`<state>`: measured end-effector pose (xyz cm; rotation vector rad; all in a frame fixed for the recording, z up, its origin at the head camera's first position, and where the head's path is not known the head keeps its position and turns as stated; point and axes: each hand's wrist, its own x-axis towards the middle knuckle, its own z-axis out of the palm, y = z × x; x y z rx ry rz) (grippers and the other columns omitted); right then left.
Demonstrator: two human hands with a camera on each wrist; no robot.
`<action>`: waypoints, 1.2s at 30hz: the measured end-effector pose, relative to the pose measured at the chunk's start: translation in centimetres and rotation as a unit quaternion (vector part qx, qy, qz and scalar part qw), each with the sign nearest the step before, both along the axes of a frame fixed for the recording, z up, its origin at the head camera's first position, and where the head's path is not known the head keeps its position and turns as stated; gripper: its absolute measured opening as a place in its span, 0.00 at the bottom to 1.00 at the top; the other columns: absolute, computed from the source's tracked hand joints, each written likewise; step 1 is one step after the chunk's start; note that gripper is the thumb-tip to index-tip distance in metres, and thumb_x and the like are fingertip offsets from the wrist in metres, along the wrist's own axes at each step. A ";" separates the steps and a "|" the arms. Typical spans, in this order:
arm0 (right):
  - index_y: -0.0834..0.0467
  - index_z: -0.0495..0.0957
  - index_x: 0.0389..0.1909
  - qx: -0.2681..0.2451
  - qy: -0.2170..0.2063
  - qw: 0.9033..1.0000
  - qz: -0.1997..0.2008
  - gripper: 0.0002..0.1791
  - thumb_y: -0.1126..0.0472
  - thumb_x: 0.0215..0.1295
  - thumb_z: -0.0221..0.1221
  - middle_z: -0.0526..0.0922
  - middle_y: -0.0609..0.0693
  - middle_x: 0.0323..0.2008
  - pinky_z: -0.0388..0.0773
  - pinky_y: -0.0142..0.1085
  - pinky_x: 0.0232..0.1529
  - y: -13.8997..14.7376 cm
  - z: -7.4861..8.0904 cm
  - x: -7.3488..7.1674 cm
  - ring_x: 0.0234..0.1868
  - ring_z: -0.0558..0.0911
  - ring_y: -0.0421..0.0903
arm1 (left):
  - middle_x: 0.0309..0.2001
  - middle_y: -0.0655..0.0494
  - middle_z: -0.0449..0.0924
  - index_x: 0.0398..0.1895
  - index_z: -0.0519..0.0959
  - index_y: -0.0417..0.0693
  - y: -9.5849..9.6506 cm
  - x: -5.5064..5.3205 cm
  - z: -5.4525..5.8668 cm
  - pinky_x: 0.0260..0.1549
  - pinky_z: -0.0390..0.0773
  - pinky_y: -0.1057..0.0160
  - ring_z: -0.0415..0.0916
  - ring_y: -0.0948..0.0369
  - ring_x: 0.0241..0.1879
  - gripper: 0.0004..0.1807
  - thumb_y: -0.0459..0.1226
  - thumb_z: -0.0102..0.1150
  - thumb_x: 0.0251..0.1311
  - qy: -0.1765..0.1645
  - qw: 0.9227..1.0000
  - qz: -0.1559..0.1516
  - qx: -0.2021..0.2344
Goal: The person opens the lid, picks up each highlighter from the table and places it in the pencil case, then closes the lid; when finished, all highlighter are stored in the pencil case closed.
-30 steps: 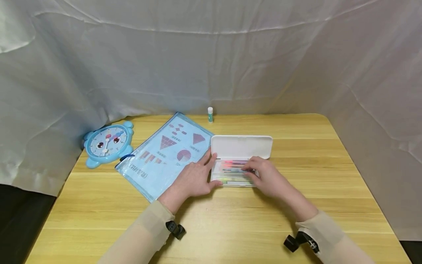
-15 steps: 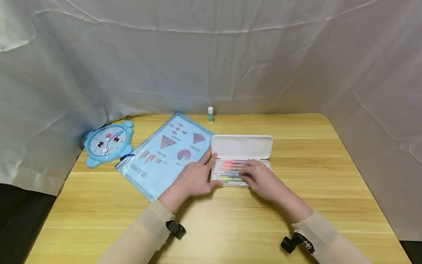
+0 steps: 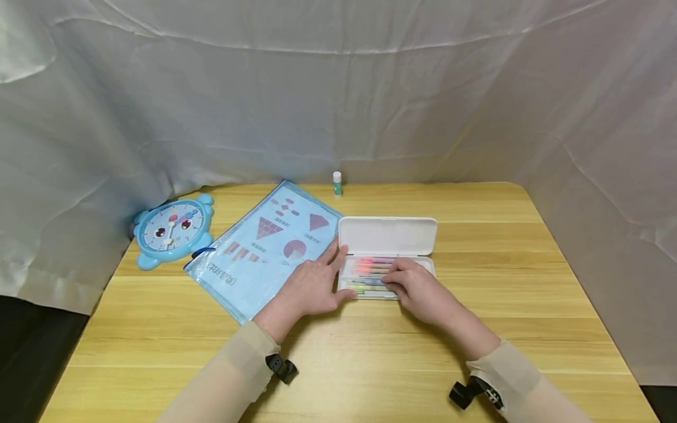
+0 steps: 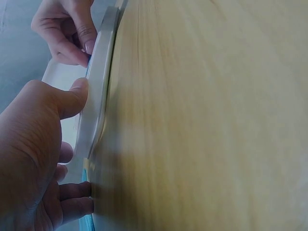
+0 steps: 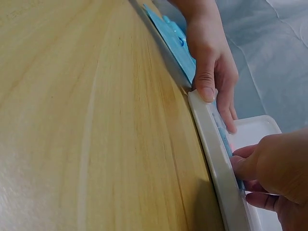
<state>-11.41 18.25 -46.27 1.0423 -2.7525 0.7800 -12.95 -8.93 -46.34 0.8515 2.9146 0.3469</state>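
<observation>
A white pencil case (image 3: 388, 236) lies with its lid raised, and several pens (image 3: 370, 265) in pink, orange and yellow-green lie in its tray. My left hand (image 3: 312, 285) holds the case's left end, thumb at the front rim and forefinger near the hinge. In the right wrist view that thumb presses on the rim of the case (image 5: 207, 130). My right hand (image 3: 420, 291) reaches into the tray from the right and pinches a blue pen (image 5: 225, 139) between thumb and fingertips. The pen's right part is hidden under the hand.
A blue zip document bag (image 3: 254, 258) with printed charts lies left of the case, partly under my left hand. Farther left sits a blue toy clock (image 3: 174, 232). A glue stick (image 3: 337, 184) stands at the back, before the grey curtain (image 3: 338, 106).
My right hand has shifted slightly left and toward the front of the tray, uncovering the tray's right end. The left hand stays in place on the case.
</observation>
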 end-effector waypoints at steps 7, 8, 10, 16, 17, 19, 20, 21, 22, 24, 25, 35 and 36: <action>0.63 0.92 0.42 0.003 0.014 1.000 0.003 0.08 0.74 0.65 0.69 0.82 0.49 0.40 0.82 0.45 0.49 -0.1 0.1 0.2 0.45 0.82 0.48 | 0.84 0.40 0.46 0.85 0.54 0.41 0.0 0.0 -0.1 0.44 0.83 0.50 0.86 0.47 0.41 0.57 0.69 0.57 0.67 0.001 1.000 -0.002 0.001; 0.63 0.92 0.42 0.005 0.017 1.000 0.003 0.08 0.74 0.65 0.69 0.82 0.50 0.40 0.82 0.45 0.49 -0.1 0.1 0.2 0.45 0.81 0.48 | 0.84 0.40 0.46 0.85 0.55 0.41 0.0 0.0 -0.1 0.44 0.83 0.50 0.86 0.47 0.40 0.56 0.69 0.57 0.67 0.002 1.000 -0.003 0.002; 0.63 0.92 0.41 0.007 0.023 1.000 0.002 0.07 0.73 0.65 0.70 0.82 0.50 0.40 0.82 0.45 0.49 -0.1 0.0 0.2 0.45 0.82 0.48 | 0.84 0.39 0.47 0.85 0.55 0.40 0.0 -0.1 -0.2 0.42 0.83 0.50 0.86 0.47 0.38 0.56 0.69 0.56 0.67 0.005 1.000 -0.004 0.002; 0.61 0.91 0.38 0.003 0.028 1.000 0.000 0.06 0.73 0.64 0.71 0.83 0.48 0.39 0.83 0.44 0.49 0.1 0.1 0.2 0.45 0.82 0.47 | 0.84 0.38 0.47 0.85 0.54 0.40 0.0 -0.1 -0.2 0.40 0.83 0.51 0.86 0.48 0.35 0.57 0.69 0.55 0.68 0.003 1.000 -0.005 0.001; 0.60 0.91 0.38 0.002 0.024 1.000 -0.001 0.05 0.72 0.64 0.71 0.84 0.48 0.39 0.83 0.45 0.49 0.1 0.2 0.2 0.45 0.83 0.47 | 0.84 0.38 0.47 0.85 0.54 0.40 0.0 -0.1 -0.1 0.40 0.83 0.51 0.86 0.48 0.35 0.57 0.69 0.55 0.68 0.002 1.000 -0.005 0.002; 0.60 0.90 0.39 -0.002 0.015 1.000 -0.005 0.05 0.71 0.65 0.71 0.84 0.48 0.39 0.82 0.46 0.49 0.3 0.5 0.1 0.45 0.83 0.47 | 0.84 0.38 0.47 0.85 0.54 0.40 -0.1 0.0 -0.1 0.39 0.83 0.51 0.85 0.49 0.34 0.57 0.69 0.55 0.68 0.000 1.000 -0.004 0.002; 0.60 0.90 0.40 -0.007 0.006 1.000 -0.009 0.04 0.70 0.66 0.71 0.84 0.47 0.39 0.83 0.46 0.48 0.5 0.8 0.1 0.44 0.83 0.47 | 0.84 0.38 0.47 0.85 0.54 0.40 -0.1 0.0 -0.1 0.39 0.83 0.52 0.85 0.49 0.34 0.57 0.69 0.55 0.68 -0.001 1.000 -0.004 0.001; 0.60 0.90 0.41 -0.014 -0.004 1.000 -0.014 0.04 0.69 0.66 0.71 0.85 0.47 0.39 0.83 0.46 0.48 0.7 1.2 0.0 0.44 0.83 0.47 | 0.84 0.38 0.47 0.85 0.53 0.41 -0.1 0.0 -0.1 0.38 0.83 0.52 0.85 0.50 0.33 0.56 0.69 0.55 0.68 -0.002 1.000 -0.004 0.001; 0.61 0.90 0.42 -0.022 -0.014 0.999 -0.019 0.05 0.68 0.67 0.71 0.85 0.47 0.39 0.83 0.46 0.48 0.9 1.6 -0.1 0.44 0.83 0.46 | 0.84 0.38 0.47 0.85 0.53 0.40 -0.1 0.0 -0.1 0.37 0.82 0.52 0.84 0.51 0.31 0.57 0.69 0.55 0.68 -0.003 1.000 -0.005 0.001; 0.62 0.89 0.43 -0.041 -0.023 0.999 -0.027 0.06 0.67 0.67 0.71 0.85 0.48 0.39 0.83 0.47 0.47 1.4 2.4 -0.4 0.43 0.84 0.48 | 0.84 0.38 0.47 0.85 0.53 0.41 -0.1 0.0 -0.1 0.35 0.82 0.54 0.82 0.53 0.27 0.57 0.70 0.55 0.68 -0.004 1.000 -0.006 0.000; 0.63 0.89 0.44 -0.054 -0.026 0.998 -0.029 0.07 0.68 0.67 0.71 0.85 0.50 0.39 0.84 0.47 0.47 1.7 2.9 -0.5 0.43 0.84 0.49 | 0.84 0.38 0.47 0.85 0.53 0.40 -0.1 0.0 -0.1 0.34 0.81 0.54 0.80 0.54 0.26 0.57 0.70 0.54 0.68 -0.004 1.000 -0.006 0.000; 0.67 0.86 0.44 -0.119 0.047 0.988 -0.086 0.08 0.72 0.66 0.70 0.87 0.57 0.39 0.81 0.53 0.42 5.1 6.5 -3.0 0.40 0.85 0.54 | 0.84 0.37 0.45 0.85 0.52 0.40 0.0 -0.1 -0.1 0.34 0.82 0.54 0.82 0.53 0.28 0.57 0.70 0.53 0.68 -0.003 1.000 -0.009 0.001; 0.67 0.86 0.44 -0.123 0.051 0.986 -0.096 0.07 0.71 0.66 0.70 0.87 0.57 0.38 0.81 0.52 0.43 5.4 6.8 -3.2 0.40 0.85 0.54 | 0.84 0.38 0.45 0.85 0.52 0.40 0.0 -0.1 -0.1 0.34 0.82 0.54 0.82 0.53 0.28 0.57 0.70 0.53 0.68 -0.004 1.000 -0.008 0.000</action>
